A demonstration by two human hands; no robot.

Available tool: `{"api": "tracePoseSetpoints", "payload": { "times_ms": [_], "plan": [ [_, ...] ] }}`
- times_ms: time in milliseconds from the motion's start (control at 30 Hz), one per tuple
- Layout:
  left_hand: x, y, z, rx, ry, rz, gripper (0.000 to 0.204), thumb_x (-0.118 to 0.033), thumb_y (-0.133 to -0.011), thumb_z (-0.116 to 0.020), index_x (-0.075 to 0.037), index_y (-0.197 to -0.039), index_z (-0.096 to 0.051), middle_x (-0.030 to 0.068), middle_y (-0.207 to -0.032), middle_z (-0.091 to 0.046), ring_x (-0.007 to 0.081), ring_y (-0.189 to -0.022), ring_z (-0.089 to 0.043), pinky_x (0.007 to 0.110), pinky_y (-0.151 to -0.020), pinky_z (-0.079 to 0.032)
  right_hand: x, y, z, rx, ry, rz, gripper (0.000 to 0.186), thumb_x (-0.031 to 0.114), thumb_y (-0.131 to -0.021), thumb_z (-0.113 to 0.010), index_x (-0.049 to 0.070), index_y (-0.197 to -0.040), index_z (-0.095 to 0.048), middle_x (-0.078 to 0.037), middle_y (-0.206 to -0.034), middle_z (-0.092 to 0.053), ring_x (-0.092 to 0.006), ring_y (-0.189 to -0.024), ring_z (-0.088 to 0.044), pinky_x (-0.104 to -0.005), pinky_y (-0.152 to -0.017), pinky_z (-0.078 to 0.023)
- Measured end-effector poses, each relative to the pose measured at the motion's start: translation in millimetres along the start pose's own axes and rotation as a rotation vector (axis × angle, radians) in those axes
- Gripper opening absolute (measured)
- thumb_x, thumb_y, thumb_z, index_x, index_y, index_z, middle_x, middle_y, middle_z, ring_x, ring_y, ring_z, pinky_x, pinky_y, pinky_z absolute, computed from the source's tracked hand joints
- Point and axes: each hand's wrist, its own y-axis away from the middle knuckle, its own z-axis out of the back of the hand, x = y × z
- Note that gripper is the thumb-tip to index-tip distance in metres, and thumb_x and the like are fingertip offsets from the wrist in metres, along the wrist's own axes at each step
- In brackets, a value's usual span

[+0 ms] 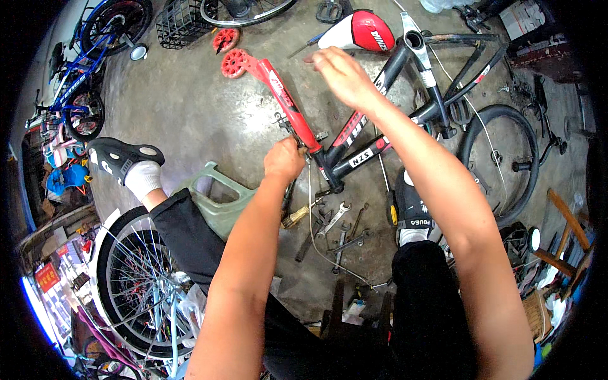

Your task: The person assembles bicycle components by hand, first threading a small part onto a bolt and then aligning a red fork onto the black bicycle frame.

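Note:
A black, white and red bicycle frame (364,155) lies on the concrete floor in front of me. A red tube (288,104) slants up and left from the frame's near end, with a small red wheel (234,64) by its far end. My left hand (285,158) is closed beside the tube's lower end, next to metal parts and a thin cable; what its fingers grip is hidden. Above the frame, my right hand (341,76) is stretched out with nothing visible in it. Just beyond its fingers lies a red and white saddle (367,31).
Several wrenches (335,218) and a yellow-black screwdriver (392,208) lie between my feet. A black tyre (465,152) rests at right. A spoked wheel (114,272) and a pale green plastic piece (231,212) are at left; a blue bicycle (69,88) stands far left.

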Motion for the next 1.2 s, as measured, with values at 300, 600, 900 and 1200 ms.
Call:
{"api": "tracePoseSetpoints", "payload": {
  "times_ms": [300, 600, 900, 1200],
  "plan": [
    [0.5, 3.7, 0.1, -0.077, -0.007, -0.050, 0.034, -0.031, -0.092, -0.070, 0.000, -0.104, -0.070, 0.0283, -0.104, -0.071, 0.0458, -0.100, -0.069, 0.054, -0.088, -0.055, -23.2, 32.5, -8.9, 0.232, -0.087, -0.482, 0.038, 0.031, -0.098, -0.056, 0.001, -0.121, -0.060, -0.027, -0.122, -0.067, -0.0444, -0.120, -0.061, -0.0472, -0.102, -0.047],
    [1.1, 5.7, -0.6, -0.090, 0.050, -0.059, 0.032, -0.028, -0.092, -0.068, 0.001, -0.106, -0.069, 0.0296, -0.105, -0.071, 0.0458, -0.101, -0.069, 0.054, -0.087, -0.055, -22.6, 51.4, 16.6, 0.710, 0.738, 0.029, 0.030, 0.008, -0.081, -0.068, 0.002, -0.109, -0.063, -0.021, -0.096, -0.073, -0.0369, -0.105, -0.067, -0.0492, -0.093, -0.049],
    [4.2, 0.9, -5.6, -0.083, 0.049, -0.058, 0.032, -0.031, -0.093, -0.068, -0.004, -0.110, -0.070, 0.0255, -0.107, -0.072, 0.0437, -0.102, -0.069, 0.053, -0.089, -0.055, -10.6, 32.3, -1.2, 0.002, 0.020, -0.449, 0.030, 0.023, -0.095, -0.064, 0.001, -0.115, -0.065, -0.021, -0.088, -0.074, -0.0341, -0.084, -0.075, -0.0451, -0.076, -0.057],
    [1.6, 6.4, -1.0, -0.065, 0.069, -0.030, 0.036, -0.034, -0.093, -0.069, 0.000, -0.107, -0.068, 0.0247, -0.109, -0.072, 0.0448, -0.104, -0.069, 0.055, -0.089, -0.055, -4.3, 52.5, -24.2, -0.002, 0.076, -0.502, 0.023, 0.017, -0.094, -0.056, -0.002, -0.105, -0.061, -0.019, -0.075, -0.073, -0.0349, -0.071, -0.074, -0.0464, -0.073, -0.058]
  ]
}}
